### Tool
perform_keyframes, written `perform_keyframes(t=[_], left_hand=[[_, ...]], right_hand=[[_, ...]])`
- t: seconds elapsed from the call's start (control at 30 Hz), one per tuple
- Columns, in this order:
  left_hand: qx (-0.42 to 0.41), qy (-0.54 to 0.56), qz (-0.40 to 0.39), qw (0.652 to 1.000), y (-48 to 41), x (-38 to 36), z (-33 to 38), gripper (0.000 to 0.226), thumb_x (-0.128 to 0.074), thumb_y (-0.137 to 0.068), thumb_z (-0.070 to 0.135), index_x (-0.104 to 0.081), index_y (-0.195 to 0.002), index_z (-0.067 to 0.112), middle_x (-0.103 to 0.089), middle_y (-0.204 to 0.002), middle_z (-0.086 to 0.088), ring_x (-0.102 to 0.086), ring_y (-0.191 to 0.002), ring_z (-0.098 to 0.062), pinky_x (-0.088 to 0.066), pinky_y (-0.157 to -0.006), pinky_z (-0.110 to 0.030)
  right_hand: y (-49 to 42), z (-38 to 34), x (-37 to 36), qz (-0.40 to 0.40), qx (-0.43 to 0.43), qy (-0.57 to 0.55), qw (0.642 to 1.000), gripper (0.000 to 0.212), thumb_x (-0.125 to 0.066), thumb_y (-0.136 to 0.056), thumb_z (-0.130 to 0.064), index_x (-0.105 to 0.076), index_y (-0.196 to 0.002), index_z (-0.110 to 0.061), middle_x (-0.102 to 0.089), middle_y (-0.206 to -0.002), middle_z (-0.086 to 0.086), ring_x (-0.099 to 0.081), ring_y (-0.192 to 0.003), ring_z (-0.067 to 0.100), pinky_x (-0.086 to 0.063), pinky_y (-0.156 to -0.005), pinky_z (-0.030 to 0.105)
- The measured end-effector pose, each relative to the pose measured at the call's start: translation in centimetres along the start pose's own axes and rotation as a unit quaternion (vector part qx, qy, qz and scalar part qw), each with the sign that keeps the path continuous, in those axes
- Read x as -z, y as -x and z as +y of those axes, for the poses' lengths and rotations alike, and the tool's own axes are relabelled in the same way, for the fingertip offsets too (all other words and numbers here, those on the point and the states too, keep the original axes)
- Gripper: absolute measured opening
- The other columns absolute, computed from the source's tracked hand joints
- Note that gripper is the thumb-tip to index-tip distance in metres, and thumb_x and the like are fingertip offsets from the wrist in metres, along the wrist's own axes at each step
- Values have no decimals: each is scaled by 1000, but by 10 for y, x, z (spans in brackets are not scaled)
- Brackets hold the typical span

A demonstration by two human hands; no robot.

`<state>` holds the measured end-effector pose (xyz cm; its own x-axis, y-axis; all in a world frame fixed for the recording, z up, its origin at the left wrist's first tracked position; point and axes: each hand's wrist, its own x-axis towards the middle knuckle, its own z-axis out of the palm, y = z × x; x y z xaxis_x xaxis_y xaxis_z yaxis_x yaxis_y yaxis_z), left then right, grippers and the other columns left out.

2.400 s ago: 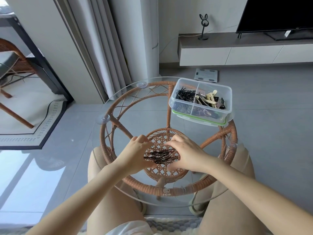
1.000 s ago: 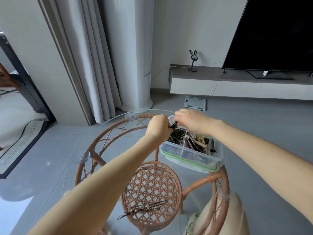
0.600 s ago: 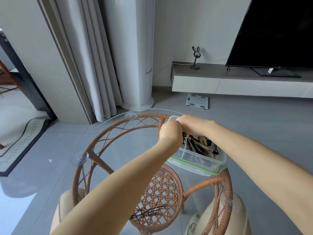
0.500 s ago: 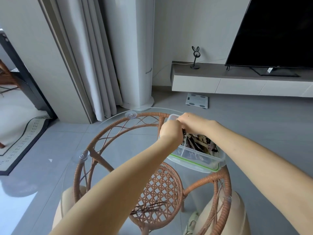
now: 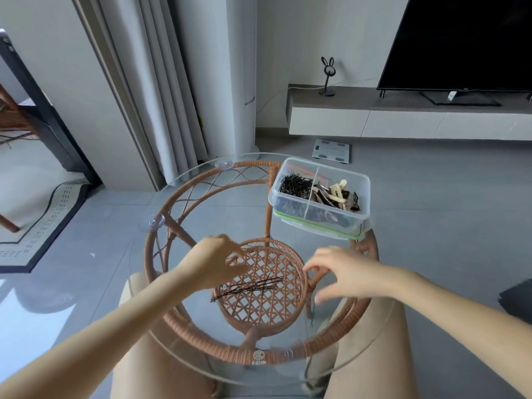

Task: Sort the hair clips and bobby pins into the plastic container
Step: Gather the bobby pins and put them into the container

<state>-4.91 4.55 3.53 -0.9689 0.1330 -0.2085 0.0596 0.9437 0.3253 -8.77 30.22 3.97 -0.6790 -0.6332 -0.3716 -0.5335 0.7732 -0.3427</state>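
A clear plastic container [image 5: 364, 191] with a green-edged base sits at the far right of the round glass table [image 5: 201, 220]. Its left compartment holds black bobby pins [image 5: 296, 185], its right one hair clips [image 5: 335, 192]. A small loose bunch of bobby pins [image 5: 250, 286] lies on the glass near me. My left hand [image 5: 213, 262] hovers just left of that bunch, fingers spread, holding nothing. My right hand [image 5: 342, 272] hovers to its right, fingers apart and blurred, also with nothing in it.
The glass top rests on a rattan frame [image 5: 161, 254] with suction cups [image 5: 155, 221]. My knees show under the glass. On the floor behind lie a bathroom scale [image 5: 331, 150]; a TV stand [image 5: 403, 116], curtains [image 5: 161, 90] and a rug [image 5: 43, 220] surround.
Both hands have pulled back from the container's bobby-pin compartment to the near side of the table, now empty. The view has tilted down toward the loose pins.
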Motion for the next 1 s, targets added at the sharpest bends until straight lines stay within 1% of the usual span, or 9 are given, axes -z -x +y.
perform_keyframes(t=[0.1,0.27,0.37,0.53,0.67,0.73,0.83,0.93,1.0], left_hand=[[0,-35,0,999,24,-25,-13,49,-60,-78,55,-58,-120,29,-56,-117,5,-54,-105,-12,-48,-96,-30],[-43,-44,46,997,30,-53,1,43,-55,-88,39,-49,-125,19,-51,-120,3,-49,-112,-16,-43,-100,-27],[-56,-71,44,995,27,-59,10,35,-45,-95,30,-46,-126,13,-49,-122,-3,-46,-114,-20,-40,-102,-28],[-54,-71,48,995,32,-53,-3,44,-49,-91,40,-47,-128,17,-47,-124,1,-44,-115,-17,-38,-102,-26],[-44,-56,43,996,32,-48,-10,41,-53,-90,36,-51,-126,17,-51,-123,2,-49,-113,-16,-41,-99,-25],[-42,-61,31,997,30,-47,-11,31,-52,-92,31,-54,-118,14,-54,-118,1,-52,-108,-16,-43,-94,-24],[-41,-110,2,993,27,-49,-7,21,-45,-96,15,-52,-114,10,-54,-115,-2,-52,-107,-18,-45,-93,-25],[-34,-168,-32,985,25,-51,3,30,-41,-93,1,-45,-122,7,-53,-116,-8,-52,-107,-21,-44,-94,-29],[-34,-189,-52,980,21,-52,8,33,-40,-93,0,-43,-126,5,-54,-117,-10,-53,-105,-23,-45,-92,-30]], right_hand=[[6,-4,-23,-23,17,7,1000,52,-72,-72,-44,-50,-119,-37,-44,-114,-11,-38,-110,6,-37,-90,29],[2,-15,-38,11,59,-33,998,7,-67,-80,-29,-64,-84,-23,-52,-94,-3,-44,-92,7,-42,-85,33],[0,-18,-44,44,57,-24,997,12,-61,-85,-28,-65,-82,-17,-51,-88,-7,-43,-90,7,-41,-83,29],[-23,-39,-52,210,90,-49,972,12,-64,-83,-29,-64,-83,-17,-56,-93,-6,-45,-94,13,-40,-84,31],[-45,-48,-49,158,78,29,984,37,-61,-84,-35,-53,-118,-21,-48,-116,-4,-37,-112,14,-29,-101,32],[-52,-48,-43,136,78,57,986,34,-59,-85,-38,-54,-114,-21,-47,-114,-3,-36,-111,15,-26,-102,32],[-55,-52,-39,121,95,96,983,21,-57,-88,-33,-60,-101,-17,-50,-107,-1,-40,-105,17,-31,-98,31],[-53,-57,-45,126,96,164,974,16,-45,-95,-11,-56,-105,-6,-53,-111,10,-44,-105,23,-35,-96,34],[-51,-62,-53,125,75,207,967,23,-34,-93,1,-51,-110,-2,-52,-115,18,-46,-106,29,-36,-98,38]])
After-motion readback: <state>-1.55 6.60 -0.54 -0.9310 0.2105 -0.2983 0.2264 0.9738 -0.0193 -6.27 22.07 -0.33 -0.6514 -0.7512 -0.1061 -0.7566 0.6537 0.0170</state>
